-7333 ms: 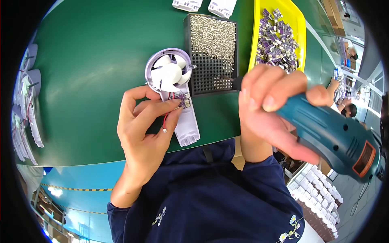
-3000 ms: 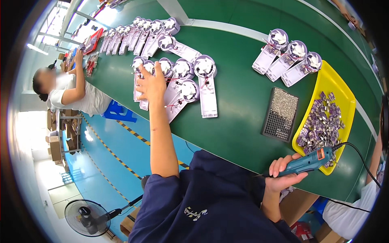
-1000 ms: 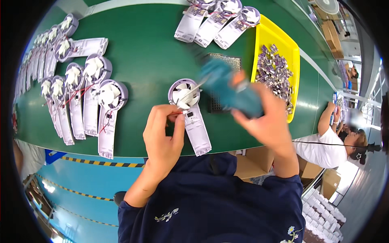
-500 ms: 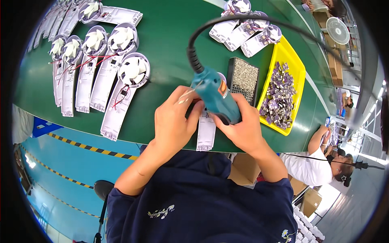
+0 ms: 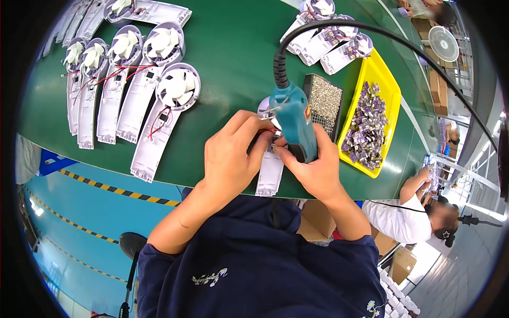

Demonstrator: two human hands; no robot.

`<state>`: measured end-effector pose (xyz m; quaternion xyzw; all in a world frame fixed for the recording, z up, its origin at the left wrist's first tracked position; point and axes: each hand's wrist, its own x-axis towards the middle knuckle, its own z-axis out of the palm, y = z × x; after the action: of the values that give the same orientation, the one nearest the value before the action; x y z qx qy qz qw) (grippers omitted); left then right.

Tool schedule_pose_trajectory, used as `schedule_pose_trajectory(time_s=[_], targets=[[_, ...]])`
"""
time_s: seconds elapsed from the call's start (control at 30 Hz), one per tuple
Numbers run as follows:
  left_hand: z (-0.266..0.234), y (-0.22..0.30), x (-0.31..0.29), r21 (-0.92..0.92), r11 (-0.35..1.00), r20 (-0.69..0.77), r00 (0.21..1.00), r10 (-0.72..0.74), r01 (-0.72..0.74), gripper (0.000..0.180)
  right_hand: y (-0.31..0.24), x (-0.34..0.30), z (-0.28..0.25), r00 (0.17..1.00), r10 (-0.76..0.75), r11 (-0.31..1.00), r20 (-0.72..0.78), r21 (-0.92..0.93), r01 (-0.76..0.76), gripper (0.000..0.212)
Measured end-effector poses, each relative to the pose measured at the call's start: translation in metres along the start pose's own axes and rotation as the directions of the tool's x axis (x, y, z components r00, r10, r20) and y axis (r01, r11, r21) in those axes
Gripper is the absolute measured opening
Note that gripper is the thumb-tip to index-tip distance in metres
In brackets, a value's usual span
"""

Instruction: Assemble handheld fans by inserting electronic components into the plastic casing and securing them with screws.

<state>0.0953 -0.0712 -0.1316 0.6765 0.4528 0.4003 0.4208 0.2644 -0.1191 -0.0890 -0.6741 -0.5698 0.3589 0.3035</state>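
Observation:
My right hand [image 5: 319, 172] is wrapped round a teal electric screwdriver [image 5: 293, 114], whose black cable arches up and to the right. Its thumb and a finger also reach in at a small circuit board [image 5: 274, 144] on a white fan housing [image 5: 270, 177]. From the other side, my left hand [image 5: 229, 148] has its fingertips closed at a red wire [image 5: 273, 130] by that board. The housing lies on the table in front of me, its round fan end mostly hidden behind the hands and tool. The screwdriver's tip is hidden.
Several white fan housings [image 5: 150, 143] with red wires lie at the left on the green table [image 5: 228, 58]. A black tray of small screws [image 5: 324, 100] and a yellow bin [image 5: 395, 100] of small boards stand at the right. More housings [image 5: 342, 57] lie beyond; a co-worker [image 5: 397, 217] sits right.
The screwdriver has swung more upright and its cable has shifted right. My fingers have drawn closer together over the board, and the red wire now shows at my left fingertips.

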Motion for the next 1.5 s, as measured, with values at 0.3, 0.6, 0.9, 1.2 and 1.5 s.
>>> schedule_pose_trajectory(time_s=[0.3,0.6,0.9,1.2,1.5], targets=[[-0.002,0.001,-0.002,0.005,1.0,0.016,1.0,-0.005,0.005,0.011,-0.007,-0.006,0.009,0.998,0.033,0.996,-0.057,-0.084,-0.038,0.037],[-0.016,0.008,0.001,0.096,0.981,0.251,0.958,0.14,-0.168,0.02,-0.008,-0.006,-0.012,0.999,0.003,0.999,0.053,-0.049,-0.001,0.041],[-0.014,0.006,0.008,0.096,0.991,0.322,0.945,0.059,-0.095,0.023,0.012,-0.017,-0.037,1.0,-0.008,0.892,0.022,0.451,-0.003,0.049],[-0.012,0.009,0.009,0.12,0.987,0.339,0.939,0.062,-0.108,0.029,0.023,-0.005,-0.07,0.78,-0.395,0.311,-0.485,0.728,0.61,0.087],[-0.011,0.012,0.007,0.169,0.978,0.31,0.949,0.062,-0.119,0.033,0.043,0.012,-0.054,0.584,-0.517,0.317,-0.626,0.493,0.81,0.092]])
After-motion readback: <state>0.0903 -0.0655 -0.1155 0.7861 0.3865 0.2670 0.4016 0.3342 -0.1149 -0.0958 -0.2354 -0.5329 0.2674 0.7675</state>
